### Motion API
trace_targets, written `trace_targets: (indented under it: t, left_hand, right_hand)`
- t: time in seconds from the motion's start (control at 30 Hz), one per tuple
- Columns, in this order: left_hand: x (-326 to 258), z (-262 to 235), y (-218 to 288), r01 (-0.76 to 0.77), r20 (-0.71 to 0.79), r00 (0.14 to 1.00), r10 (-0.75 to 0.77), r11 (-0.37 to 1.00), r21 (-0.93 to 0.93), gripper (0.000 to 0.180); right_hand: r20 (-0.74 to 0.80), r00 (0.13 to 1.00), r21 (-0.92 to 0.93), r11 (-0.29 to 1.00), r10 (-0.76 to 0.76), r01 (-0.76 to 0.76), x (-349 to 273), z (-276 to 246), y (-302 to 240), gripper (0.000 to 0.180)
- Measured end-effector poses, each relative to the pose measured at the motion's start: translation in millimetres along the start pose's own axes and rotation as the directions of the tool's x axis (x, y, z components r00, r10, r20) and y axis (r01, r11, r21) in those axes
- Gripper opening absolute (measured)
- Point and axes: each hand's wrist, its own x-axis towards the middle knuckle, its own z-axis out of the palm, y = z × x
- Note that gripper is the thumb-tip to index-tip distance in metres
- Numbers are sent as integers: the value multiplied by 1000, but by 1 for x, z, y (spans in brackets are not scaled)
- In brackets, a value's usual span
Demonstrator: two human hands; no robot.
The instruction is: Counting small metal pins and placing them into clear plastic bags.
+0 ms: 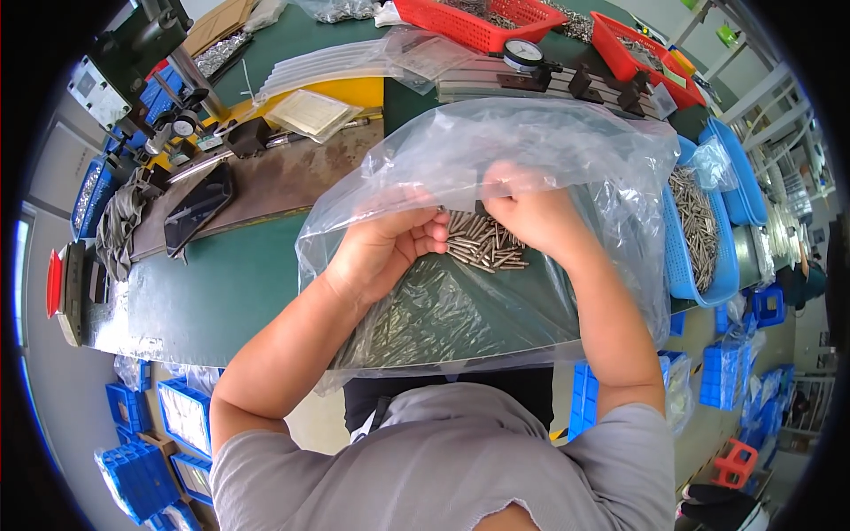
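Observation:
A large clear plastic bag (425, 310) lies spread over the green table, its mouth toward me. Inside it is a pile of slim metal pins (485, 243). Both my hands reach in under the bag's upper layer, which covers part of the fingers. My left hand (385, 248) is at the pile's left side, fingers curled together close to the pins. Over the pile's right side, my right hand (531, 211) is closed, thumb against the fingers. What either hand grips is too small or hidden to make out.
On the right stands a blue basket (699, 234) of similar metal pins. Red baskets (469, 22) and a dial gauge (522, 55) on a rail are at the back. A black phone (199, 205), grey gloves (124, 221) and a gauge stand (190, 80) sit on the left.

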Motion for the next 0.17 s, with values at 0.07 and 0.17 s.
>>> trace_targets:
  t: [0.07,0.17]
  left_hand:
    - [0,0,0,3,-6,1000,-3,1000,1,10]
    - [0,0,0,11,-3,1000,-11,1000,8,12]
  right_hand:
    - [62,996,640,763,71,-94,2,-1,4,13]
    - [340,937,857,386,77,-342,-1,-15,-5,19]
